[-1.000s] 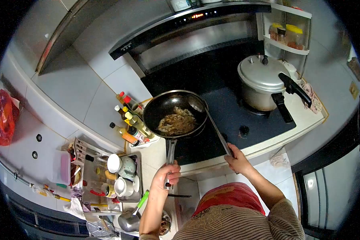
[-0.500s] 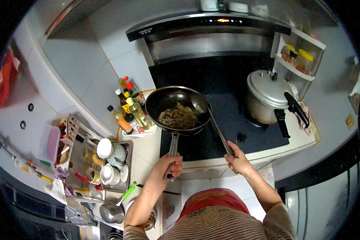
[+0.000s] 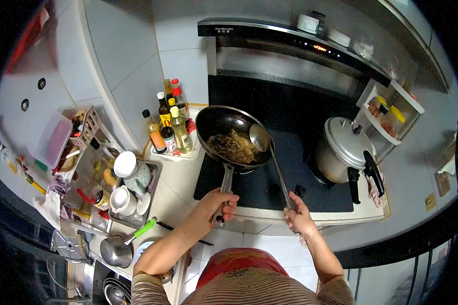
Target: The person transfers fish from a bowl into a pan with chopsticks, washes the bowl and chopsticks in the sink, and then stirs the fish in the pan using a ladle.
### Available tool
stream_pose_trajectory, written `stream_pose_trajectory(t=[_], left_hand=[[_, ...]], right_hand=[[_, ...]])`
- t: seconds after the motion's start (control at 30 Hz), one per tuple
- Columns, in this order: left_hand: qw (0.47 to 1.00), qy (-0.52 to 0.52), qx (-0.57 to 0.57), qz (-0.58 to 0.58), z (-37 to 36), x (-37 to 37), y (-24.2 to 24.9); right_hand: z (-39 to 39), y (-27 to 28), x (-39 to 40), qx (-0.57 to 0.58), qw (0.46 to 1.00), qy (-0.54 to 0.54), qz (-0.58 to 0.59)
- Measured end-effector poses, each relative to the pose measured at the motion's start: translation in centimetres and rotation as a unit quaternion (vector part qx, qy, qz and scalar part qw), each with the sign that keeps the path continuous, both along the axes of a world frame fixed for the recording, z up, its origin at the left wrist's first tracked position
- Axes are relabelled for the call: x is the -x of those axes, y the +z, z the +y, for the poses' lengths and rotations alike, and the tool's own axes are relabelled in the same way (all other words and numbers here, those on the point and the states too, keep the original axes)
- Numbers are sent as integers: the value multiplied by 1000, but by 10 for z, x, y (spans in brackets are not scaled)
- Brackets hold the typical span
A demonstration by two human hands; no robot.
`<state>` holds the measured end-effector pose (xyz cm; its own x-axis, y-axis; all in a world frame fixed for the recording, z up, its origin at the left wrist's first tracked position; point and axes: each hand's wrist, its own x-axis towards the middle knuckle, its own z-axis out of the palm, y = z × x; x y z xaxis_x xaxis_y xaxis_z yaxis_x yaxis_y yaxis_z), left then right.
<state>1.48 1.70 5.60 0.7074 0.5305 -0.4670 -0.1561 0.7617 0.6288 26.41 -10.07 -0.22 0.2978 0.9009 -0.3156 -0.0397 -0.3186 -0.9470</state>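
Note:
My left hand (image 3: 218, 207) is wrapped round the handle of a dark wok (image 3: 215, 116), which sits over the left side of the black cooktop (image 3: 275, 190). Browned food (image 3: 235, 146) lies in the bottom of the wok, its kind not clear. A long-handled metal ladle (image 3: 259, 137) is gripped in my right hand (image 3: 299, 218). Its bowl rests inside the wok near the right wall, beside the food, and its handle crosses the rim toward me.
A pressure cooker (image 3: 345, 147) stands at the right of the cooktop. Several sauce bottles (image 3: 168, 124) crowd a tray left of the wok. Farther left are cups (image 3: 125, 165) on a metal tray and a small pot (image 3: 116, 251) with a green handle. A range hood (image 3: 269, 35) hangs above.
My view has turned, so the whole scene looks tilted. The ladle's bowl shows more plainly beside the food. Both hands keep their grips.

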Motion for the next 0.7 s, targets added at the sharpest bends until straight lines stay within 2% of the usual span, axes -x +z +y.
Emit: stream_pose_trajectory(t=[0.1, 0.3, 0.5, 0.6, 0.7], left_hand=[[1000, 9, -20, -6, -3, 0, 6], [999, 30, 41, 2, 3, -3, 3], [999, 25, 28, -13, 1, -4, 3], [999, 14, 17, -34, -6, 0, 11], [1000, 14, 28, 4, -5, -4, 12]], right_hand=[[3, -8, 1, -13, 1000, -6, 17], [23, -7, 1, -7, 1000, -1, -23], [35, 15, -10, 22, 998, -4, 66], [42, 8, -9, 15, 999, -20, 48], [42, 13, -9, 21, 995, -15, 97]])
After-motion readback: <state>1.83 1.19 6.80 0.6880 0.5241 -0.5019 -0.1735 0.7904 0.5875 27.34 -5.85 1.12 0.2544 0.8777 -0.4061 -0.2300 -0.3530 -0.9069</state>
